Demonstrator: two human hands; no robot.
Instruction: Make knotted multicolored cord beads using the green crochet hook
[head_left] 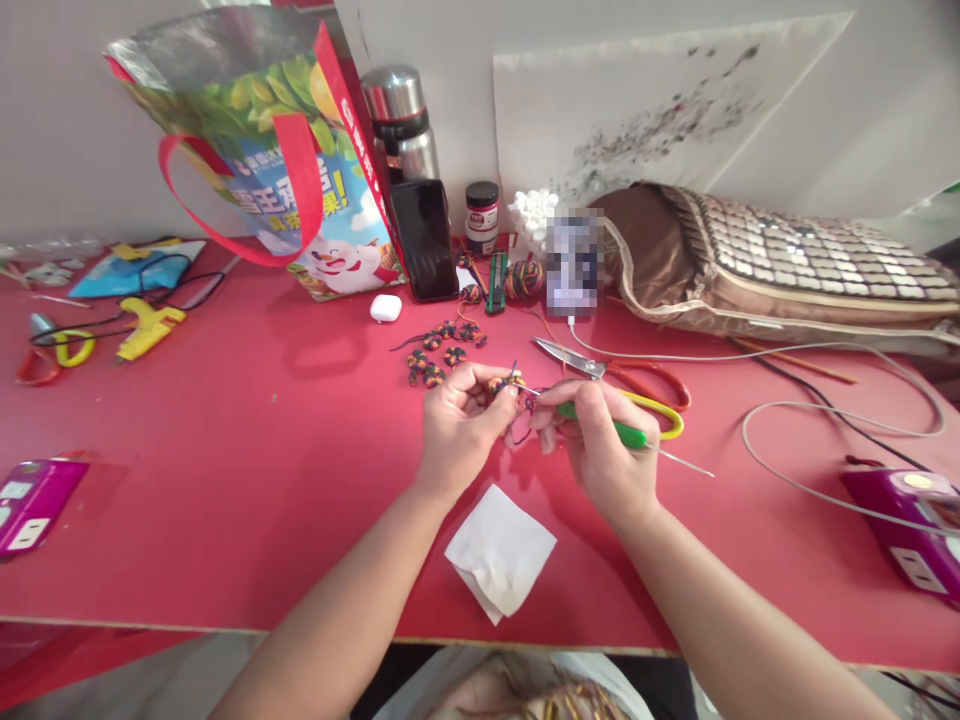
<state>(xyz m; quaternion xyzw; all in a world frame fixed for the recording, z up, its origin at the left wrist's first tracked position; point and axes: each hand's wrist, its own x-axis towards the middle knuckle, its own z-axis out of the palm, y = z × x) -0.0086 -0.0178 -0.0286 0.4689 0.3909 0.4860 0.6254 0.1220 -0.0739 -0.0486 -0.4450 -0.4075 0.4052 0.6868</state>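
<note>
My left hand (466,415) pinches a small crocheted piece (496,384) of dark, orange and pink yarn between thumb and fingers. In my right hand (609,450) is a crochet hook (631,436) with a green handle; its metal tip reaches the piece, and a thin metal shaft sticks out of the handle's back end. Loose yarn (519,432) hangs between the hands. Just beyond my left hand lie several similar crocheted pieces (433,376). A multicoloured yarn ball (523,280) sits farther back. Large scissors (649,380) with red and yellow handles lie behind my right hand, which partly covers them.
A folded white tissue (501,553) lies near the front edge. Behind stand a shopping bag (255,160), a black phone (422,240), a flask (395,100) and a jar (482,215). A sequinned bag (810,250) and white cable (750,425) are right; a yellow glue gun (146,328) is left.
</note>
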